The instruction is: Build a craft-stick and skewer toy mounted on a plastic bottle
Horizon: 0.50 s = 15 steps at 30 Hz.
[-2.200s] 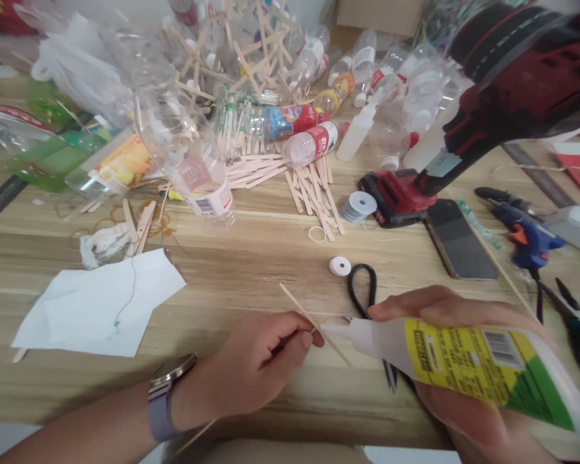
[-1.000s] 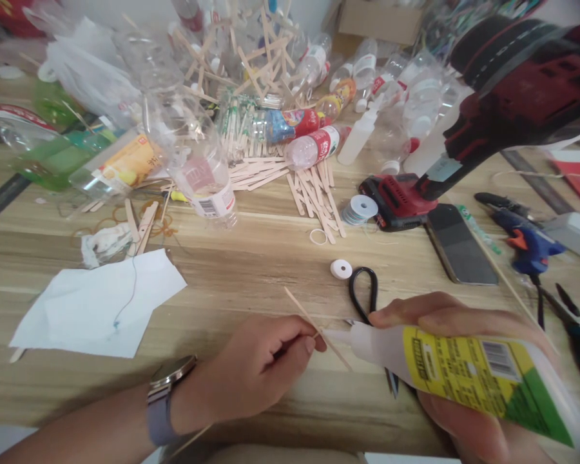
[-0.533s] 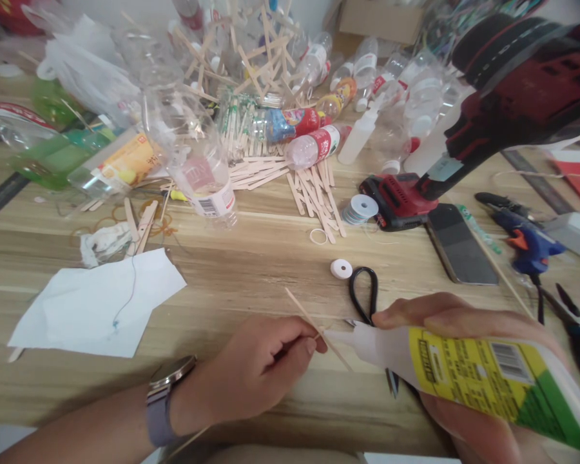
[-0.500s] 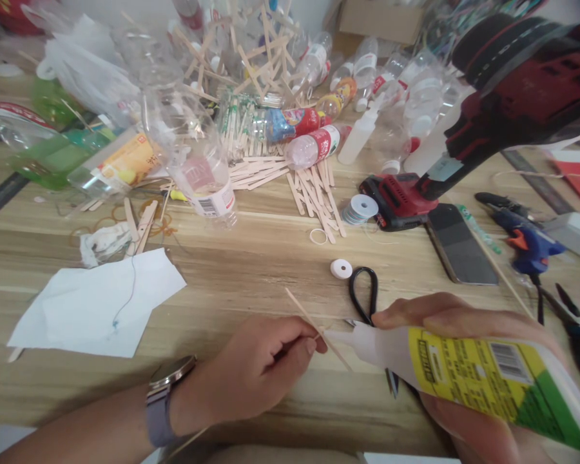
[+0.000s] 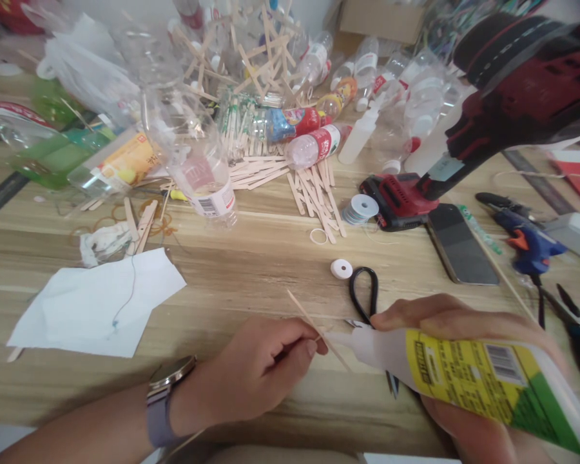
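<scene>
Between thumb and fingers, my left hand (image 5: 265,364) pinches a thin wooden stick (image 5: 305,310), which slants over the wooden table (image 5: 251,283). A small crossing piece shows at the fingertips. My right hand (image 5: 483,406) is wrapped round a glue bottle (image 5: 468,374) with a yellow and green label, lying nearly level. Its pale nozzle points left and meets the stick beside my left fingertips; whether they touch is unclear. Black-handled scissors (image 5: 377,283) lie partly under the bottle. A small white spool (image 5: 341,269) sits by their handle.
A red and black power tool (image 5: 406,200), a phone (image 5: 461,245) and a blue glue gun (image 5: 531,248) occupy the right. Wooden sticks (image 5: 319,193) and plastic bottles (image 5: 314,147) crowd the back. White paper (image 5: 96,309) lies left.
The glue bottle in my right hand has shifted very slightly left. My left hand and the stick are almost unmoved.
</scene>
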Tool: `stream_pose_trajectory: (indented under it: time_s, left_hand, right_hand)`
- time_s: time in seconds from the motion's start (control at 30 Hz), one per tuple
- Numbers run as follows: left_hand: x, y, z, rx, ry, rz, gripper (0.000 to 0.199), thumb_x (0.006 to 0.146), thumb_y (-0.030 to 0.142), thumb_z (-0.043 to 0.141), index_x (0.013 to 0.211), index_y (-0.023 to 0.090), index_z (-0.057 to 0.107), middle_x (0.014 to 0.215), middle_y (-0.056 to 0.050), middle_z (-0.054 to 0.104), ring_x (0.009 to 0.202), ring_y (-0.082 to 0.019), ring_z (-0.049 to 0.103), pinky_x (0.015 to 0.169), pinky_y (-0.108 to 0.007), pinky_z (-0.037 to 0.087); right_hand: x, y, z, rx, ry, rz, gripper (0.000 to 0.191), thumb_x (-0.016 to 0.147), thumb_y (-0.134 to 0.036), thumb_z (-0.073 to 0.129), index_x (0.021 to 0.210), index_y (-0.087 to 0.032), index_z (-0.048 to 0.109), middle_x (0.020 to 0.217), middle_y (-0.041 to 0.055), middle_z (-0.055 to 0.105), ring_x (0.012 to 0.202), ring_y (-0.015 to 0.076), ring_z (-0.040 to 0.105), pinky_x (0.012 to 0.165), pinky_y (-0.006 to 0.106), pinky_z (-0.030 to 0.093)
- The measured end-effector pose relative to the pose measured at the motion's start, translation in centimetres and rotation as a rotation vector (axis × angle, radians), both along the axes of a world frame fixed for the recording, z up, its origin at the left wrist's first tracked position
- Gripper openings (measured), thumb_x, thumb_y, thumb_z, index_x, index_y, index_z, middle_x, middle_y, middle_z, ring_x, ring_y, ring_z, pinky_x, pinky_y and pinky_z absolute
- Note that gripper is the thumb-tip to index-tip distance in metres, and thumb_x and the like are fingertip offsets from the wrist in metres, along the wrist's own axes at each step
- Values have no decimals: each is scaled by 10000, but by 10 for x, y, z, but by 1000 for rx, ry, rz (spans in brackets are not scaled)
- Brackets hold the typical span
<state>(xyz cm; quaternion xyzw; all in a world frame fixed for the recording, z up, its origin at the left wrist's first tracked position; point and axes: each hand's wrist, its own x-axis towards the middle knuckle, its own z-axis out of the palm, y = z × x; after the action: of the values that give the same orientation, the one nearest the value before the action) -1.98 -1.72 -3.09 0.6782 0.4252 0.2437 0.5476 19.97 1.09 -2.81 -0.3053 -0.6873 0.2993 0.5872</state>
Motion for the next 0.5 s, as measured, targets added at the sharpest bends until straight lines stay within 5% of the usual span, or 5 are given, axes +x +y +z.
stream_pose_trajectory:
  time_s: [0.2, 0.37, 0.5]
  left_hand:
    - [0, 0, 0, -1, 4, -6, 285, 977, 242, 413, 965, 169, 688, 694, 21, 629, 574, -96, 493, 549, -198, 367]
    - [0, -1, -3, -2, 18, -10, 300, 988, 291, 409, 965, 187, 690, 673, 23, 602, 581, -108, 495, 554, -207, 372]
    - [0, -1, -3, -1, 21, -8, 302, 988, 294, 409, 951, 179, 686, 666, 24, 587, 581, -106, 487, 551, -205, 367]
  right_hand:
    - [2, 1, 0, 99, -19, 8, 469, 778, -656, 683, 1034, -264, 689, 748, 23, 749, 540, 206, 673, 448, 324, 558]
    - [3, -8, 6, -77, -35, 15, 476, 749, -610, 729, 1062, -254, 683, 859, 56, 753, 673, 247, 722, 554, 370, 611]
    - [2, -9, 8, -47, 23, 63, 543, 700, -577, 798, 1096, -224, 685, 890, 39, 751, 711, 228, 727, 588, 343, 621]
